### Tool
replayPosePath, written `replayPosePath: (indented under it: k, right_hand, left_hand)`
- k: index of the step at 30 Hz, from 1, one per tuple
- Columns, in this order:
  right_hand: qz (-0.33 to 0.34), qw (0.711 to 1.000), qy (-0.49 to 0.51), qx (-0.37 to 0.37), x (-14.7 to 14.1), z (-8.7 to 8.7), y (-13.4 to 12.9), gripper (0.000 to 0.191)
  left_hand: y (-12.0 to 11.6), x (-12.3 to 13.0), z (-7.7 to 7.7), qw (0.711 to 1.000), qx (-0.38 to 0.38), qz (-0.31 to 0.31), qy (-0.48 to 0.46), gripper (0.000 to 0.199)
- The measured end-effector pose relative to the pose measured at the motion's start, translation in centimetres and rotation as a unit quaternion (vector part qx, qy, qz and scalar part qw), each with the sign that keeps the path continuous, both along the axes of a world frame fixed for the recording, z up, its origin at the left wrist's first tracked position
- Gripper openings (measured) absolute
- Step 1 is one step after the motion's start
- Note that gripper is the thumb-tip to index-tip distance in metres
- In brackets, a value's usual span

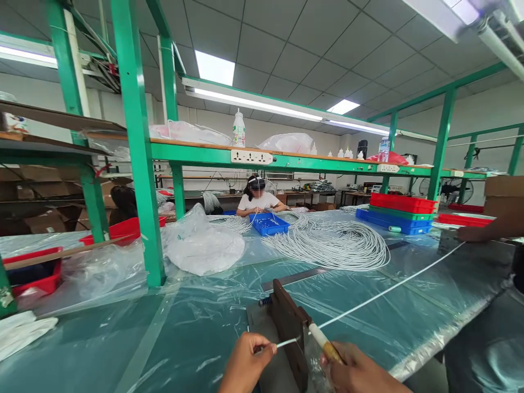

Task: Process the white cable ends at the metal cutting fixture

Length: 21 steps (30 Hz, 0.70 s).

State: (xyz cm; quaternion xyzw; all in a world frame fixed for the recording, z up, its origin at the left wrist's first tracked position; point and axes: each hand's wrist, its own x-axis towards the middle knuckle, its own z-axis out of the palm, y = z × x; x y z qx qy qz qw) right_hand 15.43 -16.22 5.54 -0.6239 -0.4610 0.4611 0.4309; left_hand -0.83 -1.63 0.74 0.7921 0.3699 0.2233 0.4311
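Observation:
My left hand (249, 357) pinches a white cable (286, 343) close to its end, just left of a dark metal lever cutter (289, 333). My right hand (352, 367) is closed around the cutter's handle (325, 341), which is white with a yellowish-brown lower part. From the cutter the cable runs straight up and right across the table to a co-worker's hand (475, 234) at the right edge. The handle and blade partly hide where the cable crosses the cutter.
Coiled white cable (335, 245) lies beyond the cutter, near a metal ruler (292, 278). A blue tray (268, 224) stands before a seated person (262, 199). Plastic film covers the table. A green post (141, 164) rises at left; white gloves (24, 330) lie at the left edge.

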Motion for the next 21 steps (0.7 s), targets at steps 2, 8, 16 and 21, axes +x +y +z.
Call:
replayPosePath:
  k: [2, 8, 16, 21]
  right_hand:
    - [0.011, 0.999, 0.031, -0.005, 0.0, 0.6, 0.1, 0.012]
    - [0.025, 0.999, 0.018, 0.012, -0.2, 0.8, -0.2, 0.016]
    - [0.001, 1.000, -0.018, 0.021, -0.1, -0.2, -0.5, 0.030]
    - [-0.027, 1.000, -0.004, 0.002, -0.3, -1.0, -1.3, 0.028]
  left_hand:
    - [0.0, 0.0, -0.1, 1.000, 0.004, 0.010, 0.004, 0.044]
    - [-0.2, 0.1, -0.3, 1.000, 0.007, 0.024, -0.001, 0.046]
    - [-0.8, 0.1, 0.4, 1.000, -0.013, -0.005, 0.003, 0.039]
    - [-0.9, -0.1, 0.4, 1.000, -0.005, -0.002, 0.000, 0.039]
